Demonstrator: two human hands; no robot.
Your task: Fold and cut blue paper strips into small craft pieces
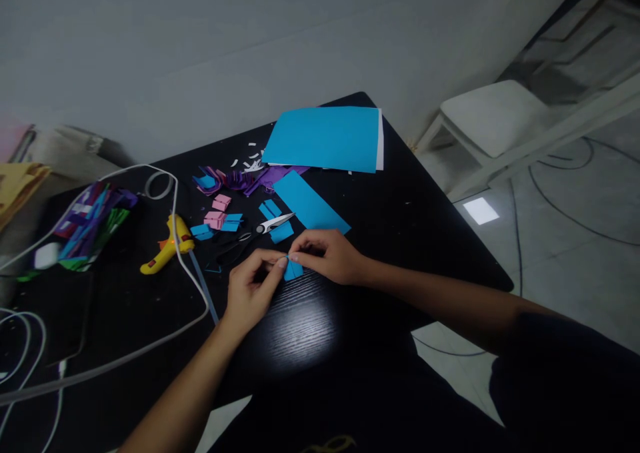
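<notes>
Between both hands is a small creased piece of blue paper [294, 270], held just over the black table [380, 240]. My left hand [253, 286] pinches its upper left edge between thumb and forefinger. On the other side, my right hand [330, 256] grips the top edge with thumb and fingertips. Right beyond the hands lie scissors [274, 222] with their blades toward the right, across small cut blue pieces [270, 208]. A long blue paper strip [313, 201] lies slanted behind my right hand. Folded pink pieces [215, 220] sit to the left of the scissors.
A yellow glue gun [167, 246] lies at the left, with a white cable [193, 283] looping past it. Large blue sheets [325, 136] lie at the back, near white scraps [253, 156] and purple paper [280, 175]. A bundle of colored strips [93, 226] is far left; a white chair [495, 116] stands right.
</notes>
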